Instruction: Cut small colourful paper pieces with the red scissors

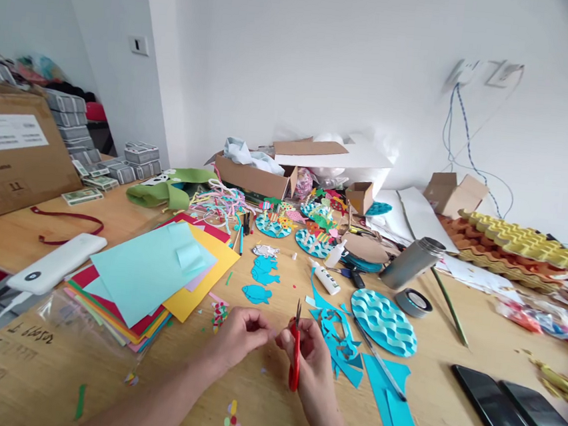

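Observation:
My right hand (314, 356) is closed around a pair of red-handled scissors (295, 356), the narrow blades pointing away from me. Its thumb and a finger nearly meet the fingertips of my left hand (244, 340), which are pinched together; whatever they hold is too small to make out. Just beyond my hands lie blue paper fish (257, 294) and a small pile of red, green and white paper bits (219, 315). Blue paper scraps (336, 342) spread to the right of my right hand. Colourful paper dots (228, 422) lie on the table near me.
To the left sit stacked coloured paper sheets (150, 274) and a white power bank (58, 261). On the right are a wavy blue paper oval (384, 322), a roll of tape (413, 302), a metal flask (412, 262) and black phones (500, 415). Glue bottles (326, 279) stand or lie ahead.

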A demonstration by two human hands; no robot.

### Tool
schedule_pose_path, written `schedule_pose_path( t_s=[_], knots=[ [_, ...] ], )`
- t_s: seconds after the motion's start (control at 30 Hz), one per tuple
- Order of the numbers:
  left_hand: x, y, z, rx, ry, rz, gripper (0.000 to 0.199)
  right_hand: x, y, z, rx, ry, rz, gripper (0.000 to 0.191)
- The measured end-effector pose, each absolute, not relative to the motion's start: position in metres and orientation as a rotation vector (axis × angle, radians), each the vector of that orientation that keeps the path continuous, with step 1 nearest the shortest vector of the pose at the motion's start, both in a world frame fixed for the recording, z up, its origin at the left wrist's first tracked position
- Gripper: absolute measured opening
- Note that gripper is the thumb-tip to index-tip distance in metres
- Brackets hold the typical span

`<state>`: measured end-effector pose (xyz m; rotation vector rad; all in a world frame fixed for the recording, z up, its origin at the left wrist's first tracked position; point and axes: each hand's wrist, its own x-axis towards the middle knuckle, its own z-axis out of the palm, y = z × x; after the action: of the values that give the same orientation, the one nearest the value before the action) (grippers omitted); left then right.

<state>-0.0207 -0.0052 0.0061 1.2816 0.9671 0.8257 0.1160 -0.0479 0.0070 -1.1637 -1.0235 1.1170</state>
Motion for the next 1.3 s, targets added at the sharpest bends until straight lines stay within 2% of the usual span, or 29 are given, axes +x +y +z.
schedule_pose_path(
  t_s=[0.5,1.3],
  knots=[
    [-0.025,0.0002,0.0113,1.021,0.921,0.977,0.022,0.1088,-0.0505,0.0039,-1.296,-1.171,1.455,0.038],
    [-0.024,0.0003,0.0124,1.031,0.933,0.961,0.022,0.1087,-0.0532,0.0067,-1.355,-1.18,1.441,0.038]
  ],
)
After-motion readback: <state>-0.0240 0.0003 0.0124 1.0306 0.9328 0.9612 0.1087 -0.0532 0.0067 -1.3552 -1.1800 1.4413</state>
